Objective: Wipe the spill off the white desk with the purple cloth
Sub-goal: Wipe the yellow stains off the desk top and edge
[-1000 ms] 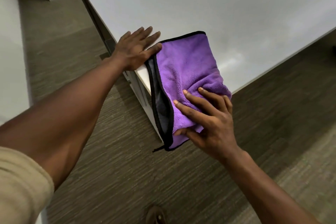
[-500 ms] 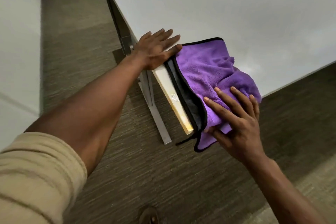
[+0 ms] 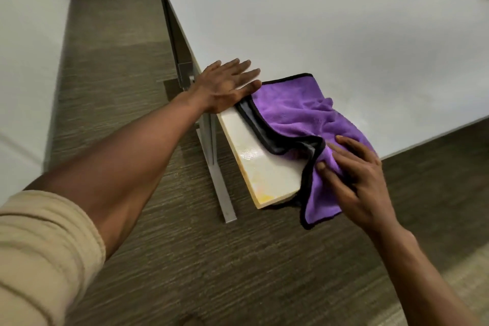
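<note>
Rightward the purple cloth (image 3: 296, 111) has slid, baring yellowish wet spill (image 3: 260, 174) along the white desk (image 3: 344, 42) corner. Right hand (image 3: 357, 182) clutches its overhanging end; left hand (image 3: 227, 85) lies flat, empty, at the edge. Bare desktop beyond.

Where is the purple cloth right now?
In the head view, the black-edged purple cloth lies on the near corner of the white desk, its end hanging over the edge under the right hand, with the left hand flat beside it.
</note>
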Action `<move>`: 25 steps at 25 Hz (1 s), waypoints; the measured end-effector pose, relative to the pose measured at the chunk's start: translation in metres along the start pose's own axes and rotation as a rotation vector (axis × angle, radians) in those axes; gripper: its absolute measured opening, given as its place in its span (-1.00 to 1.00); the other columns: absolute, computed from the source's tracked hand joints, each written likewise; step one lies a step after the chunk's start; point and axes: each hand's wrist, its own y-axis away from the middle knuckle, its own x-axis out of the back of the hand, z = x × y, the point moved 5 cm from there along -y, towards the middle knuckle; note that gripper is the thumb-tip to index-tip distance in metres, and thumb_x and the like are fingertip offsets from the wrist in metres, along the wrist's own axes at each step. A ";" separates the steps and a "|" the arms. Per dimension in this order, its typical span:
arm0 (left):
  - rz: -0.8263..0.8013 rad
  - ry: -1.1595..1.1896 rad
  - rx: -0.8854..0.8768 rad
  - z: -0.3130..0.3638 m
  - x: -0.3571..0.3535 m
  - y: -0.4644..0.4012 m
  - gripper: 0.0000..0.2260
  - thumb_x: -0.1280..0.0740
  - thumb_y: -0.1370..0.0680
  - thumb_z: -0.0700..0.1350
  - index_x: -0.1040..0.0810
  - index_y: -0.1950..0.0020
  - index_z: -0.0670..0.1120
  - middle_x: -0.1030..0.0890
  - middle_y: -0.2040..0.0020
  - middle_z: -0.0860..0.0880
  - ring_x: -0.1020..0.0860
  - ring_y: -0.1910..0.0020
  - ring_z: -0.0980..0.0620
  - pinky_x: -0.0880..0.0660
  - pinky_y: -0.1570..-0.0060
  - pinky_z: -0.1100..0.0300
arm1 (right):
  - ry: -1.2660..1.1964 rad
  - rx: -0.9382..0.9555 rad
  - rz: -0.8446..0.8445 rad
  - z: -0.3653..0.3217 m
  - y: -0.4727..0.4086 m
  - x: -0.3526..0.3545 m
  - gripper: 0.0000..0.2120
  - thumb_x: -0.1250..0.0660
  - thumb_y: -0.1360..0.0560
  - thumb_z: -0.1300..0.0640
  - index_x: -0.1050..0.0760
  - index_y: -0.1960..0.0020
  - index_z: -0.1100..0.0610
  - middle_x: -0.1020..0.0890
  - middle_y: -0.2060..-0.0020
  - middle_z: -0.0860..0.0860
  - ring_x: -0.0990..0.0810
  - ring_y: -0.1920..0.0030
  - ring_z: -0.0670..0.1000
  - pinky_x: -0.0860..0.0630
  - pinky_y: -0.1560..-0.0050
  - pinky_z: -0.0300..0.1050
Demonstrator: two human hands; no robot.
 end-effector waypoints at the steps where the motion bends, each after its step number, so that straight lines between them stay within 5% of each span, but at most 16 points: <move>1: 0.000 0.003 0.005 0.001 0.001 0.001 -0.25 0.31 -0.47 0.56 -0.03 -0.60 0.32 -0.02 -0.65 0.17 0.03 -0.63 0.13 0.07 -0.60 -0.09 | 0.016 -0.011 -0.001 -0.009 0.005 -0.006 -0.68 -0.41 -0.52 -0.07 -0.65 -0.22 0.01 -0.59 -0.30 -0.16 -0.47 -0.44 0.09 -0.36 -0.40 0.36; 6: 0.008 0.003 0.002 0.001 0.004 0.003 -0.23 0.34 -0.46 0.55 -0.05 -0.60 0.30 -0.03 -0.65 0.16 0.02 -0.63 0.12 0.07 -0.59 -0.08 | -0.030 0.070 -0.103 -0.062 0.029 -0.039 -0.66 -0.30 -0.57 -0.17 -0.67 -0.25 -0.10 -0.53 -0.39 -0.28 -0.40 -0.51 -0.03 -0.26 -0.43 0.08; 11: 0.030 0.047 0.000 0.000 0.003 0.002 -0.24 0.31 -0.47 0.55 -0.12 -0.59 0.30 -0.09 -0.65 0.14 -0.02 -0.63 0.11 0.04 -0.59 -0.07 | 0.210 0.052 -0.279 -0.071 -0.040 -0.049 -0.66 -0.28 -0.59 -0.16 -0.68 -0.24 -0.07 -0.59 -0.37 -0.17 -0.44 -0.48 0.07 -0.32 -0.41 0.14; 16: 0.013 0.028 0.001 0.000 0.004 0.005 -0.15 0.40 -0.40 0.58 -0.07 -0.60 0.29 -0.06 -0.65 0.14 0.01 -0.64 0.09 0.06 -0.59 -0.09 | -0.039 0.118 -0.383 -0.044 0.010 -0.011 -0.68 -0.32 -0.57 -0.13 -0.71 -0.14 0.03 -0.52 -0.40 -0.34 -0.34 -0.56 -0.11 -0.32 -0.48 0.16; 19: 0.035 0.037 0.004 0.001 0.004 0.004 -0.10 0.45 -0.37 0.57 -0.10 -0.60 0.28 -0.09 -0.65 0.13 -0.02 -0.64 0.07 0.04 -0.58 -0.10 | -0.112 0.029 -0.398 -0.038 -0.003 -0.008 -0.72 -0.38 -0.54 -0.14 -0.64 -0.23 -0.17 -0.46 -0.41 -0.40 -0.29 -0.55 -0.24 -0.27 -0.52 -0.02; 22: 0.025 0.039 -0.009 0.003 0.008 0.005 -0.21 0.38 -0.46 0.51 -0.12 -0.60 0.27 -0.09 -0.65 0.11 -0.02 -0.64 0.06 0.03 -0.58 -0.10 | 0.064 -0.058 -0.347 -0.052 -0.051 -0.038 -0.65 -0.43 -0.58 -0.05 -0.58 -0.36 -0.11 -0.36 -0.47 -0.24 -0.27 -0.58 -0.09 -0.20 -0.56 -0.03; 25: 0.008 -0.010 -0.036 0.002 0.009 0.006 -0.31 0.29 -0.53 0.41 -0.11 -0.61 0.25 -0.08 -0.66 0.09 -0.02 -0.64 0.03 0.02 -0.59 -0.09 | 0.150 -0.039 -0.384 -0.070 -0.060 -0.056 -0.66 -0.34 -0.63 -0.05 -0.56 -0.40 -0.08 -0.28 -0.46 -0.32 -0.21 -0.62 -0.01 -0.11 -0.61 0.08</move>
